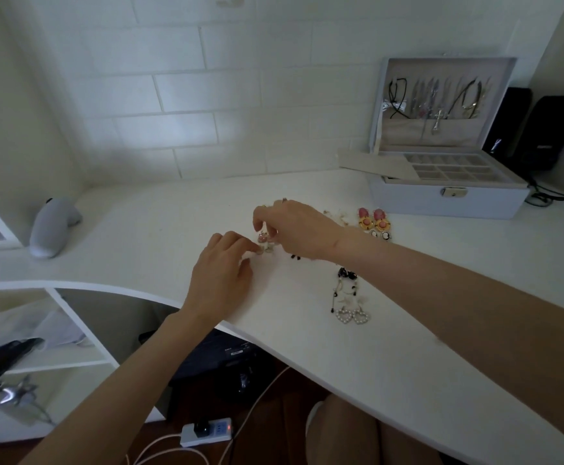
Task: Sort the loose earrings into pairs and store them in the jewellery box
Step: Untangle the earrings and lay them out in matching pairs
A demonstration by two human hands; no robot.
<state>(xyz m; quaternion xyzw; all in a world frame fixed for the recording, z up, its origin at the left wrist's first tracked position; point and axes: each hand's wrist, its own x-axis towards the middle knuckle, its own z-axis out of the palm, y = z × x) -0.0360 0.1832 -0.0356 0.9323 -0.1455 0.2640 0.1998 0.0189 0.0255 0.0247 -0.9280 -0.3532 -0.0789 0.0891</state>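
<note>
On the white desk (160, 236) my right hand (294, 226) pinches a small pink earring (263, 237) by its top, so it dangles above the desk. My left hand (222, 273) reaches in from below, its fingertips on another small earring (267, 249) lying beside it. To the right lie a pair of large pink-and-yellow earrings (374, 219), a black dangling pair (346, 280) and two pearl heart earrings (352, 316). The pale blue jewellery box (448, 196) stands open at the back right, its compartment tray showing and necklaces hanging in the lid.
A grey rounded object (50, 226) lies at the desk's left rear. Black speakers (542, 132) stand behind the box. The desk edge curves towards me; below it are shelves (59, 360), a power strip (206, 431) and cables on the floor.
</note>
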